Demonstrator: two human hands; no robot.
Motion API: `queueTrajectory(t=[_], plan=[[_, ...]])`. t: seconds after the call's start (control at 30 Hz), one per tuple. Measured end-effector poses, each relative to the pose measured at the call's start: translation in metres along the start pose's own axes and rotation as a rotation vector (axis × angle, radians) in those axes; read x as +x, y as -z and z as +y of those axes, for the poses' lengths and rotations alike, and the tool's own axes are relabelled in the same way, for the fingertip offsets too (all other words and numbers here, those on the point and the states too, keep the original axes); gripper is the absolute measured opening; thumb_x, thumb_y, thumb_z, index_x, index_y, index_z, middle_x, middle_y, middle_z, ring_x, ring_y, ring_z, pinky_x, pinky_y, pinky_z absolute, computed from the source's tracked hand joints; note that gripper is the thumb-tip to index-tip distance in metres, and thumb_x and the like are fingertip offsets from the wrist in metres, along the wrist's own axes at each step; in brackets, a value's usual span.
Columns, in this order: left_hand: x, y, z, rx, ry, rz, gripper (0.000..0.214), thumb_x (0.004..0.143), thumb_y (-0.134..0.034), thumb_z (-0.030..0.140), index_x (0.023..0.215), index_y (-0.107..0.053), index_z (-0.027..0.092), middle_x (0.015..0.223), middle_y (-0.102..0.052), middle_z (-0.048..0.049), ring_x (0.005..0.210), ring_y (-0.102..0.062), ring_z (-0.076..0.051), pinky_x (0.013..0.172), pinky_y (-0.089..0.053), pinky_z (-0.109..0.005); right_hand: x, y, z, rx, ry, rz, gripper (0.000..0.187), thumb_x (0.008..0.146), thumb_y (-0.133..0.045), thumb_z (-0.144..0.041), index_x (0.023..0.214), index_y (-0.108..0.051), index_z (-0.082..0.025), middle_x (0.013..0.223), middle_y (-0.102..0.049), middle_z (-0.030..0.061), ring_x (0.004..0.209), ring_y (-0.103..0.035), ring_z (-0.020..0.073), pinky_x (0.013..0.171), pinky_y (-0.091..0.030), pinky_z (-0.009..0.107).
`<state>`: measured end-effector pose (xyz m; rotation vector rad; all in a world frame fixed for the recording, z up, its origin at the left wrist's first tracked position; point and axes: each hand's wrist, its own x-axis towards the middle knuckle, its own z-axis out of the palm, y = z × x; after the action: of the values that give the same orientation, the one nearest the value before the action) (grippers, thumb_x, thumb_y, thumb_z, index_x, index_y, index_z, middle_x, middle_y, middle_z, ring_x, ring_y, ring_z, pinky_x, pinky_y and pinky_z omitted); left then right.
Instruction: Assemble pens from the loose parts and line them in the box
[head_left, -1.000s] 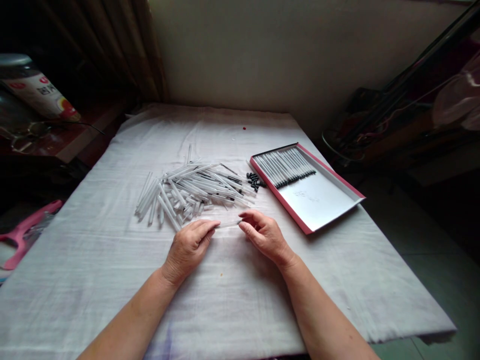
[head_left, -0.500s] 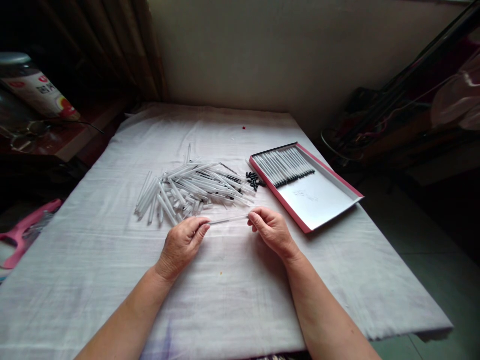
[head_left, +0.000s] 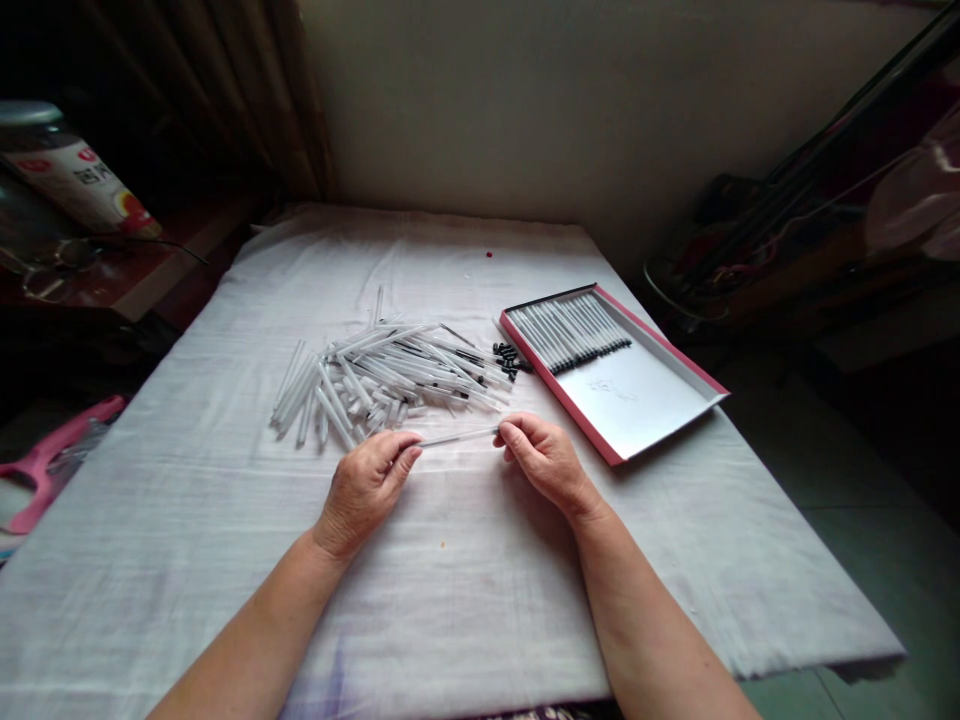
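A thin pen refill [head_left: 459, 437] stretches nearly level between my two hands, just above the cloth. My left hand [head_left: 369, 487] pinches its left end between thumb and fingers. At the other end, my right hand [head_left: 546, 462] grips the refill the same way; both tips are hidden by fingers. Beyond my hands lies a loose pile of clear pen barrels and refills [head_left: 397, 370]. A few black pen caps or plugs [head_left: 506, 358] are scattered at the right edge of the pile.
An open box lid with red sides [head_left: 637, 425] stands to the right, with a row of pens [head_left: 570, 328] along its far part. White cloth [head_left: 465, 600] covers the table. At the far left are a jar [head_left: 82, 175] and a pink plastic item [head_left: 56, 460].
Almost nothing differs. Both hands keep the refill between them in nearly the same place, and the pile and box lid are unchanged.
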<state>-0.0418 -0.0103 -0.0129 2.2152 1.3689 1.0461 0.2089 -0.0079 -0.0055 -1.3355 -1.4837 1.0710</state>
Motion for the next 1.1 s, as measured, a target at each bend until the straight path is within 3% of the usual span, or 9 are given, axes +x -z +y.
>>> queueTrajectory(t=[0.13,0.33,0.5,0.7,0.93,1.1], plan=[[0.0005,0.0004,0.0009,0.011,-0.006,0.004,0.025,0.093,-0.050,0.035,0.097,-0.069,0.020,0.088,-0.074,-0.0065,0.080,-0.070,-0.018,0.076,-0.054,-0.028,0.0005,-0.0004,0.0022,0.095,-0.014,0.010,0.027,0.080,-0.063,-0.042,0.093,-0.065,-0.018,0.078,-0.067,0.0030,0.063,-0.059,0.0133,0.057,-0.051,0.025],[0.0004,0.0001,0.0012,0.013,-0.018,0.005,0.024,0.094,-0.050,0.035,0.098,-0.068,0.020,0.088,-0.074,-0.0062,0.081,-0.070,-0.018,0.076,-0.054,-0.027,0.0006,0.0018,0.0006,0.006,0.005,0.012,0.024,0.084,-0.059,-0.040,0.076,-0.065,-0.018,0.067,-0.063,0.0014,0.056,-0.054,0.0113,0.056,-0.048,0.024],[0.0004,0.0002,0.0007,0.011,-0.017,0.006,0.023,0.093,-0.051,0.034,0.097,-0.068,0.019,0.088,-0.074,-0.0061,0.080,-0.070,-0.018,0.076,-0.053,-0.027,0.0008,0.0027,0.0018,0.079,-0.021,-0.013,0.024,0.080,-0.063,-0.037,0.093,-0.066,-0.018,0.080,-0.067,0.0036,0.066,-0.059,0.0140,0.058,-0.049,0.025],[-0.0007,-0.0001,-0.0006,0.008,-0.039,0.002,0.021,0.093,-0.051,0.032,0.099,-0.067,0.020,0.088,-0.073,-0.0054,0.081,-0.070,-0.017,0.074,-0.053,-0.026,-0.0007,0.0046,-0.0014,-0.060,0.020,-0.030,0.019,0.085,-0.056,-0.034,0.081,-0.065,-0.018,0.071,-0.064,0.0020,0.063,-0.056,0.0127,0.062,-0.046,0.026],[0.0002,0.0002,-0.0004,-0.034,-0.025,0.014,0.018,0.092,-0.054,0.030,0.098,-0.067,0.020,0.087,-0.072,-0.0047,0.080,-0.068,-0.016,0.075,-0.052,-0.026,-0.0005,0.0032,-0.0015,0.003,-0.022,-0.043,0.018,0.081,-0.060,-0.035,0.085,-0.065,-0.017,0.071,-0.064,0.0015,0.057,-0.055,0.0115,0.056,-0.046,0.024],[0.0020,0.0000,0.0028,-0.096,0.021,0.050,0.013,0.090,-0.057,0.026,0.096,-0.067,0.020,0.084,-0.068,-0.0028,0.071,-0.063,-0.013,0.064,-0.050,-0.022,0.0004,0.0007,-0.0019,0.047,-0.059,-0.049,0.019,0.080,-0.061,-0.036,0.084,-0.064,-0.018,0.071,-0.065,0.0011,0.056,-0.056,0.0115,0.056,-0.047,0.025]])
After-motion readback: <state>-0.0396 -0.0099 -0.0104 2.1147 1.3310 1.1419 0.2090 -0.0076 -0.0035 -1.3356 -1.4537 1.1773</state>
